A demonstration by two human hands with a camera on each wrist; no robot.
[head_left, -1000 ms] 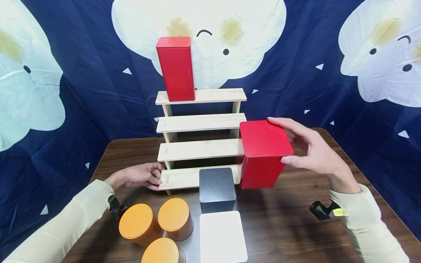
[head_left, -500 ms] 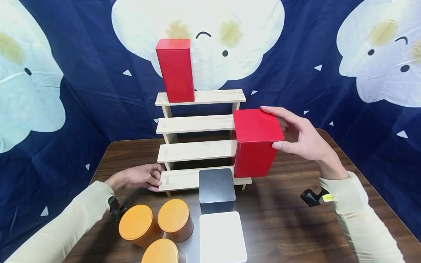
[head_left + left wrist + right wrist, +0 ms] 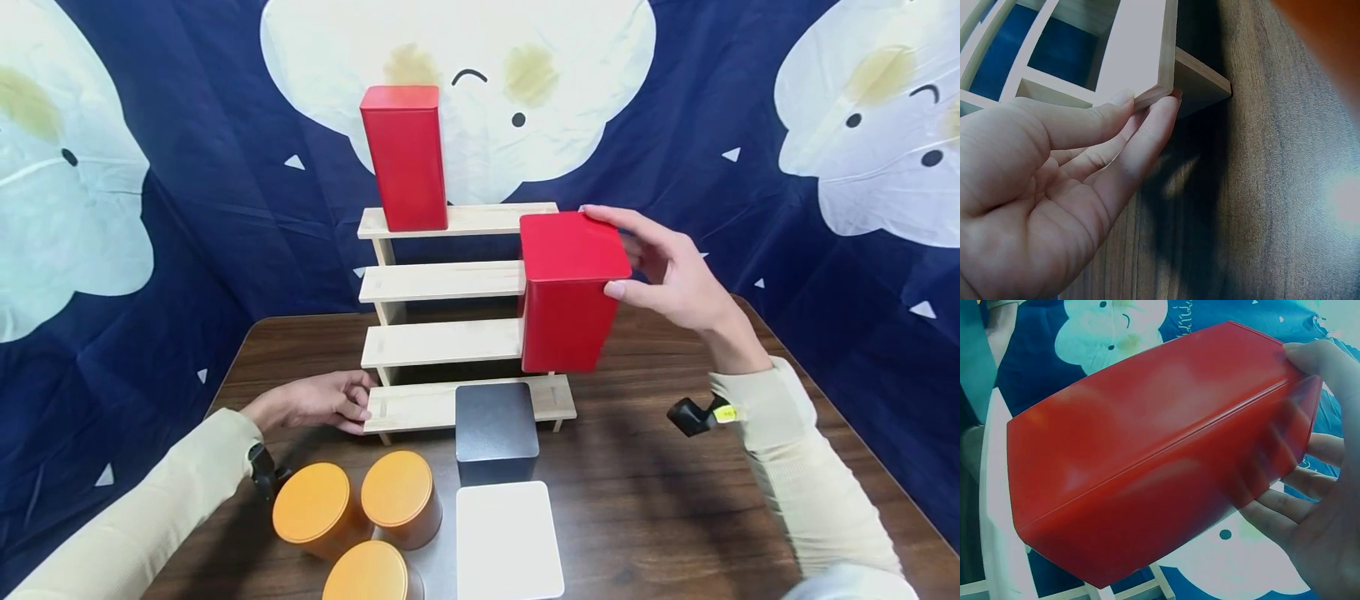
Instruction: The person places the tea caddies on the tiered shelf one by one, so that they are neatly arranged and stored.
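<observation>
I have the right hand clamped on the upper end of a red box, held before the right side of the shelf; the left hand pinches the bottom step. A second red box tops the shelf; a black box and orange cans stand on the tabletop

The surface bears a four-tier shelf; one box stands on its top tier at its eleven o'clock, a held box is at three, two boxes near six, three canisters at seven.
</observation>
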